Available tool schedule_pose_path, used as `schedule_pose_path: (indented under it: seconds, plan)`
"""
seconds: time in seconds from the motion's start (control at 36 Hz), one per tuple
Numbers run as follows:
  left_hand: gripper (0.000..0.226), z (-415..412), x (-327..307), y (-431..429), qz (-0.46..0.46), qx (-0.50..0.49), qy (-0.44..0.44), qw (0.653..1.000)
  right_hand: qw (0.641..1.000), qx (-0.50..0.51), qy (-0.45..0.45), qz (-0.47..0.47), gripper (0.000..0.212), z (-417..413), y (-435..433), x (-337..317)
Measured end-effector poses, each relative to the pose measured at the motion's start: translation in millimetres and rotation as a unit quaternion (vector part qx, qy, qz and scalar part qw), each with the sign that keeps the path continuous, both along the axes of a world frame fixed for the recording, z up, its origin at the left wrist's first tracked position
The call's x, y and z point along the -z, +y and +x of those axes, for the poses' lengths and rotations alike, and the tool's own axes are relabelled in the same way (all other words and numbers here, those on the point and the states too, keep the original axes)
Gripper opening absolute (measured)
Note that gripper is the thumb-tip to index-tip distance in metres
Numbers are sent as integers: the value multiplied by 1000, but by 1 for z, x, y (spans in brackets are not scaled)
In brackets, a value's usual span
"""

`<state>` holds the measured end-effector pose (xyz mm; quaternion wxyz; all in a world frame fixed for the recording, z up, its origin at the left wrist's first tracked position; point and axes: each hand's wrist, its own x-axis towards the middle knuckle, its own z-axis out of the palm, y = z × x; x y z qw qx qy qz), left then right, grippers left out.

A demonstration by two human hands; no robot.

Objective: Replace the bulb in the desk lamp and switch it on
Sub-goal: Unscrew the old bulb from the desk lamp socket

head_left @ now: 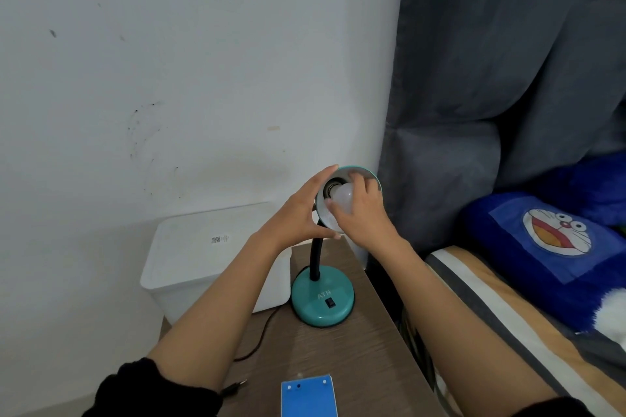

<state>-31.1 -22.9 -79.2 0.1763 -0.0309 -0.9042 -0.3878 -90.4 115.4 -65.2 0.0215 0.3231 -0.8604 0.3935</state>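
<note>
A teal desk lamp stands on a brown wooden table (338,355). Its round base (321,303) carries a black rocker switch (330,303), and a black flexible neck (315,257) rises to the shade (367,176), which is tilted toward me. My left hand (298,213) grips the shade's left rim. My right hand (359,210) is wrapped around a white bulb (340,198) whose base sits at the socket inside the shade. The bulb is unlit.
A white lidded plastic box (210,247) stands left of the table against the wall. The lamp's dark cord (261,335) runs to an unplugged plug (233,387) on the table. A blue carton (308,396) lies at the near edge. Grey curtain and a bed with a blue cushion (542,240) are to the right.
</note>
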Motion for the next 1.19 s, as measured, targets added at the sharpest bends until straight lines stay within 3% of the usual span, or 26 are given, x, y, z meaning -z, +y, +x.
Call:
schedule_pose_path:
  seconds: [0.11,0.28,0.42,0.56,0.75,0.92,1.11,1.19]
  plan:
    - [111,-1,0,-1,4,8,-2,1000,996,14,-92,9,50,2,-1,-8]
    - [112,0,0,-2,1,2,-4,1000,998,-20,25,51,55,0,2,-6]
    - [111,0,1,1,-7,4,1,1000,994,6,-109,18,58,2,-2,-8]
    - [111,0,2,-2,-5,7,13,1000,995,-1,-94,16,53,-4,-2,-10]
    - [112,-3,4,-2,-4,11,13,1000,988,23,-151,-2,58,-2,-8,-9]
    - [111,-1,3,-3,-13,9,11,1000,995,20,-97,26,54,-3,-6,-12]
    - [110,-1,2,-3,-2,8,6,1000,987,-9,111,112,57,-5,1,-3]
    - [110,0,0,-2,-4,8,8,1000,992,-32,84,87,57,-6,-1,1]
